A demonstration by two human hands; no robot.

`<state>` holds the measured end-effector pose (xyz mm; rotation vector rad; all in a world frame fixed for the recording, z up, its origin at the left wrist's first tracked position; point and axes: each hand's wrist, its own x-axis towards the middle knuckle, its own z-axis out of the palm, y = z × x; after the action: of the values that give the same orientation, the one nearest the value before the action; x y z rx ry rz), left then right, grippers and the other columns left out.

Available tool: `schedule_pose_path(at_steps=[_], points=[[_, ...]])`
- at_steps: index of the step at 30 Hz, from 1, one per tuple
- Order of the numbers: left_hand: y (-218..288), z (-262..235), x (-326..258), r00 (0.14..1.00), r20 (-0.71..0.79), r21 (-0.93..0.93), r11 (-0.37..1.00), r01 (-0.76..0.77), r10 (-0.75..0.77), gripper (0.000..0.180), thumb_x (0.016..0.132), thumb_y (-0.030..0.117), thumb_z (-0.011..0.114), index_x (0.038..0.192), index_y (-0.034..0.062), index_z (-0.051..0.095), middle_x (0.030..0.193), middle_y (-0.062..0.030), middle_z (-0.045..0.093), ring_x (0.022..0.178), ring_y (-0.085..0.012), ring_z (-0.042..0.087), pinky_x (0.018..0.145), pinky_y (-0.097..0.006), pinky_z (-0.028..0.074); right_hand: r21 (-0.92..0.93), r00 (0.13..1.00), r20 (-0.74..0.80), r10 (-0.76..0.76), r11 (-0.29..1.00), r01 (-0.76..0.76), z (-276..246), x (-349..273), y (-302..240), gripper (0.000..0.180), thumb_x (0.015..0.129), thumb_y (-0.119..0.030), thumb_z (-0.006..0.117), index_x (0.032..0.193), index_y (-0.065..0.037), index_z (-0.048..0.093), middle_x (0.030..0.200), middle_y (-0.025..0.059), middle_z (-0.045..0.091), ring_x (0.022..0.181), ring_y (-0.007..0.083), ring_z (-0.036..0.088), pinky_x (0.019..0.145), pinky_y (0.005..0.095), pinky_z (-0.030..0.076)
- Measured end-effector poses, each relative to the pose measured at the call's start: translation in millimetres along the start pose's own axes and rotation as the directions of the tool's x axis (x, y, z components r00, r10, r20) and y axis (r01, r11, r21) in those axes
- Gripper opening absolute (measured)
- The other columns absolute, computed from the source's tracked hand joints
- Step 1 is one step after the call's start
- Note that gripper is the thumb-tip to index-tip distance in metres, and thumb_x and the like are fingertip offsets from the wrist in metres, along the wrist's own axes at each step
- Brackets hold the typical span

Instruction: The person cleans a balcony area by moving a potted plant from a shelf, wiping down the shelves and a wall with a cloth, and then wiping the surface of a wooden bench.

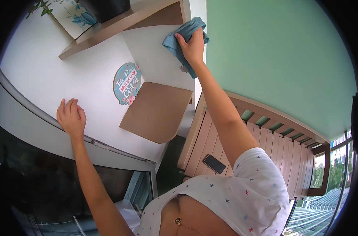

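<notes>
My right hand (192,48) is raised at the upper middle, closed around a crumpled blue-grey cloth (172,42). The cloth lies against the white wall edge, right by the end of the upper brown shelf (127,19), and one end of it hangs below my wrist. At the left, my left hand (72,118) rests on the white wall (88,94) with its fingers stretched out and nothing in them. It is just beside the grey metal frame (33,106) of a dark glass door or window.
A lower brown corner shelf (157,112) supports a round decorative sign (127,83). Above, the upper shelf bears a black pot (108,8) and a floral picture panel (74,17). A slatted wooden bench (273,151) with a phone (214,163) on it stands along the green wall (277,59).
</notes>
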<state>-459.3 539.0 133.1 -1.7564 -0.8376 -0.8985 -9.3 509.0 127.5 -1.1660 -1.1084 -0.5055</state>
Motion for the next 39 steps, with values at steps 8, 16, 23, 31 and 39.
schedule_pose_path(at_steps=[8,16,23,31,39], points=[[10.4,5.0,5.4,1.000,-0.030,-0.016,1.000,-0.006,0.006,0.019,0.079,0.012,0.060,0.097,0.0117,0.067,0.108,0.0028,0.064,0.116,-0.0242,0.052,0.097,-0.042,0.038,-0.099,0.904,0.144,0.403,0.915,-0.392,-27.2,-152.9,63.7,0.042,0.080,-0.014,0.068,0.114,0.000,0.050,0.114,0.0224,0.051,0.106,0.0434,0.051,0.086,0.0473,0.044],[-11.0,-3.4,-0.3,1.000,-0.031,0.012,1.000,0.001,-0.001,0.017,0.080,0.013,0.061,0.095,0.0122,0.068,0.106,0.0045,0.066,0.115,-0.0227,0.054,0.097,-0.041,0.038,0.047,0.703,0.709,0.051,0.992,-0.119,-49.2,-197.3,2.8,0.034,0.081,-0.009,0.054,0.114,-0.001,0.055,0.125,0.0205,0.054,0.128,0.0383,0.041,0.104,0.0460,0.036],[-0.9,6.1,-4.0,0.999,-0.034,-0.027,1.000,-0.011,0.010,0.018,0.080,0.013,0.061,0.096,0.0130,0.068,0.105,0.0049,0.067,0.115,-0.0220,0.055,0.096,-0.040,0.038,-0.363,0.550,0.814,0.186,0.903,0.231,0.6,-250.7,-32.1,0.052,0.087,-0.039,0.051,0.115,0.003,0.059,0.135,0.0211,0.049,0.136,0.0318,0.033,0.114,0.0433,0.022],[0.0,4.6,-0.1,0.998,-0.068,-0.102,0.995,-0.019,0.012,0.018,0.083,0.006,0.058,0.099,0.0080,0.067,0.108,-0.0008,0.067,0.117,-0.0278,0.051,0.098,-0.040,0.037,0.390,0.448,0.829,-0.334,0.920,-0.036,-52.4,-291.8,-86.1,0.032,0.073,-0.005,0.059,0.105,-0.002,0.060,0.122,0.0161,0.058,0.123,0.0262,0.050,0.110,0.0403,0.034],[185.6,35.0,74.7,0.984,-0.080,-0.708,0.685,-0.169,0.159,0.022,0.084,0.006,0.054,0.103,0.0032,0.064,0.118,-0.0102,0.060,0.125,-0.0329,0.042,0.101,-0.043,0.036,0.320,0.667,0.244,0.704,0.591,-0.741,-100.2,-182.1,0.1,0.033,0.092,-0.013,0.047,0.119,0.005,0.051,0.117,0.0134,0.043,0.106,0.0247,0.048,0.093,0.0341,0.040]])
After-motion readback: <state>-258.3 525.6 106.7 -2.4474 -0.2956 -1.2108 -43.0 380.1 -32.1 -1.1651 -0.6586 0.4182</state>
